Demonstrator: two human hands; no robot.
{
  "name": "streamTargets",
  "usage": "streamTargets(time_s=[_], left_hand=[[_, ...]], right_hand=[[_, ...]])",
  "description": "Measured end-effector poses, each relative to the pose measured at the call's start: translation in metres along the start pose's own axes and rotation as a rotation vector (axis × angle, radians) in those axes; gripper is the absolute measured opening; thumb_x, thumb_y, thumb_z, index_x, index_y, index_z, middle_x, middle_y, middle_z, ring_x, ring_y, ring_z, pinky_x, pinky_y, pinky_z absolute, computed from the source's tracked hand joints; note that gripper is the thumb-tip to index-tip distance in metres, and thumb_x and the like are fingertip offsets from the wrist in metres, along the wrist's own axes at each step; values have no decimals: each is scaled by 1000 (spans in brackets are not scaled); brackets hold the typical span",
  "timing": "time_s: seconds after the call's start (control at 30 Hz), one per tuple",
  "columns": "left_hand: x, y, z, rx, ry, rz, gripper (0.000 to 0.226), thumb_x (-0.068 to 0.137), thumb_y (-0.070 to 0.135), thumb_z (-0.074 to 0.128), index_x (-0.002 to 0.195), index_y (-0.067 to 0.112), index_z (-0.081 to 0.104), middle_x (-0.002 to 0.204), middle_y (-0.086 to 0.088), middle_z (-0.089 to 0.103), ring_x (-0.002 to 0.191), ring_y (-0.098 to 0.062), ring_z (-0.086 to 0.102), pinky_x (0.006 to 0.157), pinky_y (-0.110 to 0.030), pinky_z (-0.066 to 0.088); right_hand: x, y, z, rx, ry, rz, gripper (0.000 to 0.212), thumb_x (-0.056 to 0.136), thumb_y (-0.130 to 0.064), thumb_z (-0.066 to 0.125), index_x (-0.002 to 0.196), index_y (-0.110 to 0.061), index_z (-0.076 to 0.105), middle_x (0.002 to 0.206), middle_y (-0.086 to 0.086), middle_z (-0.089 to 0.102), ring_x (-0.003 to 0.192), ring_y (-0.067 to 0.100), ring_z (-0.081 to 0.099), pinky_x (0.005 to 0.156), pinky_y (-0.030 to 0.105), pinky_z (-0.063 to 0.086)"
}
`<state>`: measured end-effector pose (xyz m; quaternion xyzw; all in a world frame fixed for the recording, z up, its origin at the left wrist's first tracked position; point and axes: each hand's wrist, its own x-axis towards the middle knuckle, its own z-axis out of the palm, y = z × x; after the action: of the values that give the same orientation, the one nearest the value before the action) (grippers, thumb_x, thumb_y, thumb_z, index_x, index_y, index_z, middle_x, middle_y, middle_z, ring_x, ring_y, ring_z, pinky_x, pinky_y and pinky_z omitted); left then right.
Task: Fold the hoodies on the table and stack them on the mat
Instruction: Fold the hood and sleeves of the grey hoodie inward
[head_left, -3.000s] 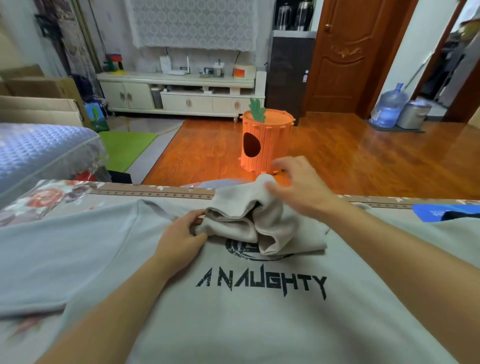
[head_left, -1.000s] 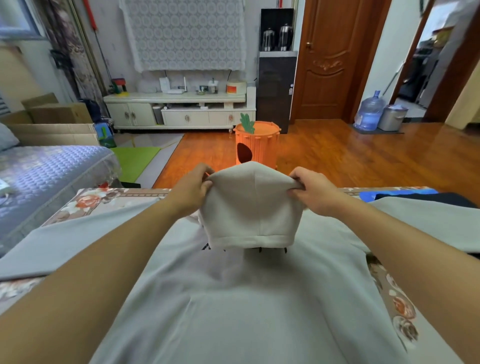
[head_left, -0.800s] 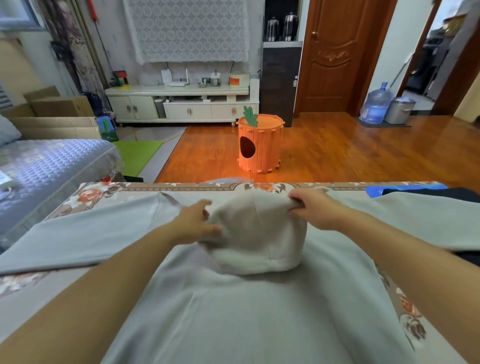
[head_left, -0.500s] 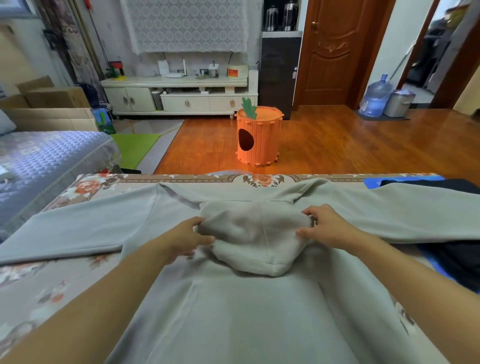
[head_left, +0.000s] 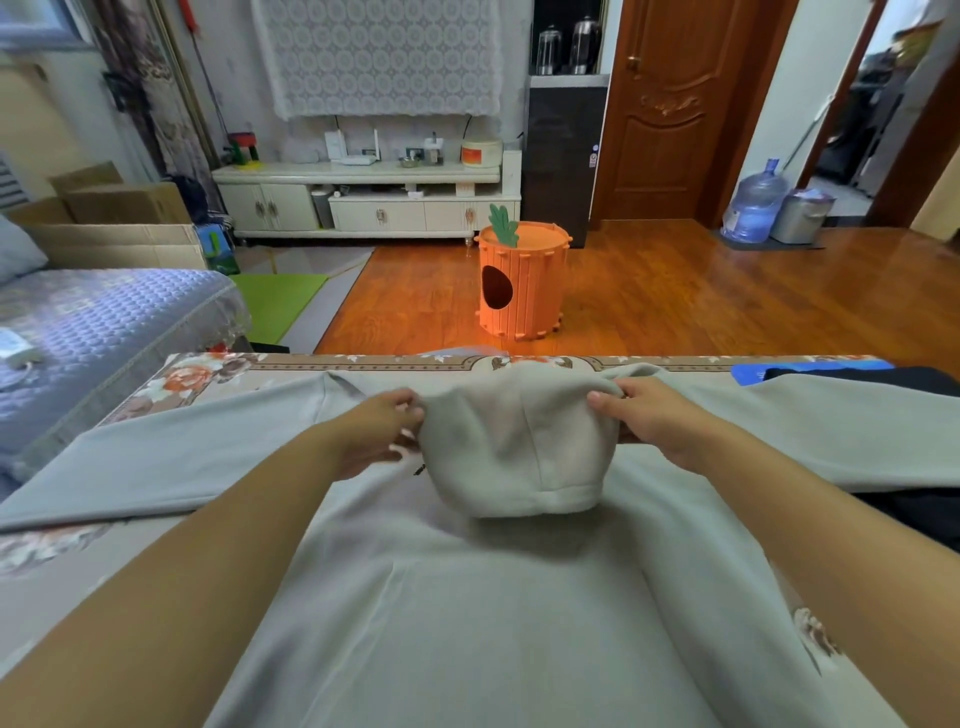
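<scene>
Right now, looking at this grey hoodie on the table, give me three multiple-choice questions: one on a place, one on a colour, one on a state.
1. Where does the hood of the light grey fleece hoodie lie?
A. over the hoodie's body
B. off the table's edge
C. under a sleeve

2. What colour is the slatted, carrot-like barrel on the wooden floor?
A. blue
B. orange
C. white

3. How are the hands on the hood?
A. both lifted clear
B. one only
C. both pinching its sides

Answers: 1 A, the hood is folded down onto the torso. 2 B, it is orange with a green leaf. 3 C, the left hand and right hand each grip an edge.
</scene>
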<state>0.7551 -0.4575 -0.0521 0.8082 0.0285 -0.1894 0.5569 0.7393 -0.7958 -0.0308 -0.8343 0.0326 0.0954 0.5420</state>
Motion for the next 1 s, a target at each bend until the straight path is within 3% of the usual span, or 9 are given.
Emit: streamTargets(time_s=[0.07, 0.17, 0.3, 0.47, 0.53, 0.63, 0.77, 0.9, 1.0], left_hand=[[4, 3, -5, -70, 111, 140, 4, 103, 16, 56, 106, 17, 59, 104, -5, 63, 94, -20, 59, 83, -32, 43], [8, 6, -12, 50, 39, 175, 41, 85, -5, 73, 116, 19, 62, 114, -9, 69, 106, -23, 65, 92, -34, 52], [18, 20, -16, 573, 67, 230, 39, 76, -3, 79, 105, 19, 64, 101, -4, 65, 90, -21, 62, 72, -28, 51], [33, 32, -20, 879, 265, 350, 25, 77, 10, 77, 89, 21, 58, 85, 2, 58, 84, -24, 57, 63, -31, 37], [41, 36, -18, 724, 336, 287, 19, 80, 2, 71, 86, 15, 58, 84, -5, 61, 79, -29, 64, 61, -31, 45], [43, 41, -6, 50, 366, 184, 27, 89, -17, 53, 98, 8, 53, 99, -21, 60, 70, -35, 70, 59, -39, 62], [6, 9, 25, -453, 394, 221, 35, 83, -28, 44, 84, 6, 48, 94, -11, 52, 89, -29, 60, 82, -36, 59], [-37, -57, 48, -592, 259, -54, 37, 70, -21, 33, 72, 12, 51, 73, -9, 44, 68, -25, 47, 63, -36, 46], [-34, -62, 46, -700, 286, -189, 17, 82, -1, 49, 87, 11, 59, 78, -11, 52, 70, -26, 50, 63, -37, 49]], right_hand=[[3, 3, -1, 4, 16, -94, 17, 101, -22, 60, 108, -12, 71, 105, 7, 75, 100, 23, 71, 93, 45, 58], [6, -2, -5, -67, -5, -126, 16, 93, -13, 70, 108, -16, 69, 102, 6, 74, 95, 21, 72, 86, 39, 61], [14, -11, -9, -450, -58, -84, 34, 79, -5, 82, 108, -15, 66, 94, 4, 72, 89, 23, 69, 77, 36, 60], [29, -19, -8, -863, 168, -262, 24, 86, -7, 65, 101, -26, 63, 92, -1, 62, 87, 27, 57, 63, 33, 43], [38, -23, -8, -920, 219, -292, 26, 91, -5, 54, 104, -28, 58, 101, -1, 58, 90, 26, 54, 67, 36, 42], [43, -27, -5, -727, 439, -367, 28, 88, -1, 49, 95, -28, 53, 95, -3, 50, 86, 23, 52, 70, 38, 48], [-9, 10, 19, -289, 546, -497, 38, 71, 17, 57, 79, -20, 54, 89, 2, 47, 77, 9, 43, 69, 13, 40], [-66, 107, 47, -97, 381, -45, 34, 67, 12, 50, 62, -21, 57, 81, 9, 60, 77, 17, 62, 75, 39, 57], [-51, 107, 41, 311, 380, 336, 16, 91, 2, 48, 87, -11, 56, 89, 16, 56, 71, 28, 64, 65, 40, 61]])
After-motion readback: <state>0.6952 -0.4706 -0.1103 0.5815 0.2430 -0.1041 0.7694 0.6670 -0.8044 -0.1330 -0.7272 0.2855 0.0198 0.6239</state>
